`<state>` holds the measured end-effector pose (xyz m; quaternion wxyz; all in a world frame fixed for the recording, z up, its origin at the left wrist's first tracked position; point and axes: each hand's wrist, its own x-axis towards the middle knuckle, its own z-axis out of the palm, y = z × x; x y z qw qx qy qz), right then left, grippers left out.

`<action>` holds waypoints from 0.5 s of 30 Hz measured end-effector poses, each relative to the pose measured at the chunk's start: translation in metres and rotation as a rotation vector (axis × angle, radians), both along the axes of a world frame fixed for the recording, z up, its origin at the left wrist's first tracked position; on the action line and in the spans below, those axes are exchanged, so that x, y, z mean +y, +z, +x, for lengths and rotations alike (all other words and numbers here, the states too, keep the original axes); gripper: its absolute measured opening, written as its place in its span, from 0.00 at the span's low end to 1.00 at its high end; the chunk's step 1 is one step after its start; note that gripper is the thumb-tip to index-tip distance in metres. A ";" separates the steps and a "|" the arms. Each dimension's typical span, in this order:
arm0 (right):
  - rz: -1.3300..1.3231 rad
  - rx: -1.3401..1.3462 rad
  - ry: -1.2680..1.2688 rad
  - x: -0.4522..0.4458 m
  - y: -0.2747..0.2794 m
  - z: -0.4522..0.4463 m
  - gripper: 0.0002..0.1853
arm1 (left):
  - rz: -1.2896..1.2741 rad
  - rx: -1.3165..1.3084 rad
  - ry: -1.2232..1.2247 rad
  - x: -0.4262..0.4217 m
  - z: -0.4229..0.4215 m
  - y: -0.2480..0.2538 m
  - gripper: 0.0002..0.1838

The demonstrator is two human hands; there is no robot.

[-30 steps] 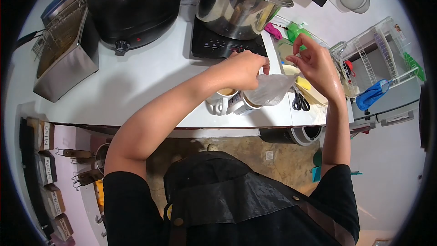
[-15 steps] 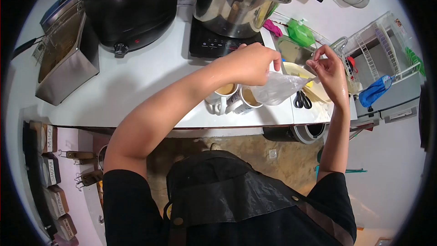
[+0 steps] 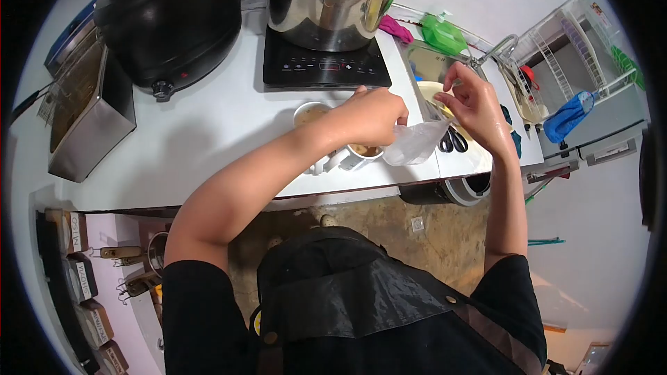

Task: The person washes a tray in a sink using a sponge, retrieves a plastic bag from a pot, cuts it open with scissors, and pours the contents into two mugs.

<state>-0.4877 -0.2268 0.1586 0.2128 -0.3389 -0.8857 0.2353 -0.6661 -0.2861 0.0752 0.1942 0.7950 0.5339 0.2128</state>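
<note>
My left hand (image 3: 379,117) reaches over the counter with its fingers closed on one end of a clear plastic bag (image 3: 415,144). The bag hangs slack between my two hands. Its other corner runs to my right hand (image 3: 479,110), whose thumb and fingers are curled in a pinch. Below my left hand and wrist stands a white mug (image 3: 363,161) with brown liquid and bits in it. Another white mug (image 3: 299,110) with light brown contents stands behind my forearm, partly hidden by it. Black-handled scissors (image 3: 453,141) lie just beyond the bag.
A lidded steel pot (image 3: 326,14) stands on a black induction cooktop (image 3: 326,69). To the left are a black cooker (image 3: 170,28) and a steel fryer box (image 3: 97,128). A sink (image 3: 427,62), green bottle (image 3: 443,33) and dish rack (image 3: 556,62) are at the right.
My view has shifted, so the counter things sit further left. My left hand has come nearer the counter's front edge, uncovering more of the rear mug. The bag remains between both hands.
</note>
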 end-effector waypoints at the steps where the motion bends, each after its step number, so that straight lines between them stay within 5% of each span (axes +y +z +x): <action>1: 0.005 -0.017 0.011 0.002 0.000 -0.001 0.12 | -0.005 -0.007 0.007 -0.001 -0.001 0.000 0.14; 15: 0.078 -0.048 0.082 -0.001 0.011 -0.022 0.12 | -0.030 -0.002 0.118 -0.013 -0.013 0.007 0.06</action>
